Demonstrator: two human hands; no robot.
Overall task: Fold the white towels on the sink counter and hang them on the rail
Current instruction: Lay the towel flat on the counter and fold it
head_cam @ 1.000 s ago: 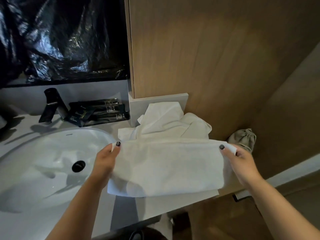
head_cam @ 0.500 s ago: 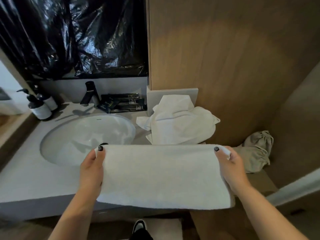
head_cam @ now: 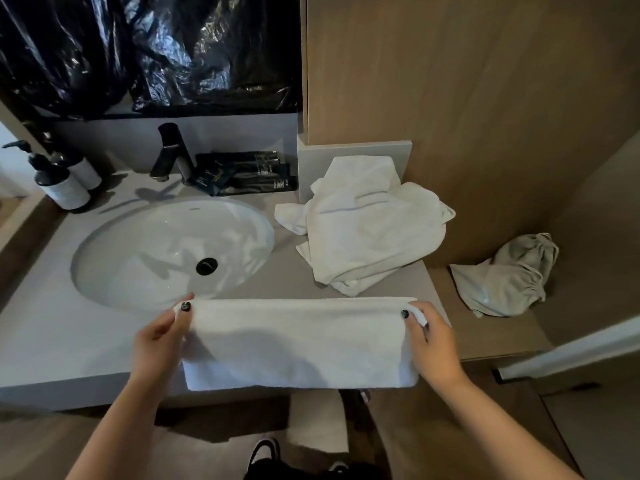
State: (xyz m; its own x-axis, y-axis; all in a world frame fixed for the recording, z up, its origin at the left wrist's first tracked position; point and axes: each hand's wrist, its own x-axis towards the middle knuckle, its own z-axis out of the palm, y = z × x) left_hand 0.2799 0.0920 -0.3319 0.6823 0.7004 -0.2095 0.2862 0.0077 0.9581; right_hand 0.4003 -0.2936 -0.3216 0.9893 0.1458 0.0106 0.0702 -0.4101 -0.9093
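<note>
Both hands (left hand, right hand) pinch the folded towel's top corners above the counter.

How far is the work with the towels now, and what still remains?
Done: one white towel is folded into a neat band. In hand: the left hand and right hand pinch its upper corners, holding it over the counter edge. Left: hanging it, though no rail is in view, and folding the crumpled towels beside the sink.
</note>
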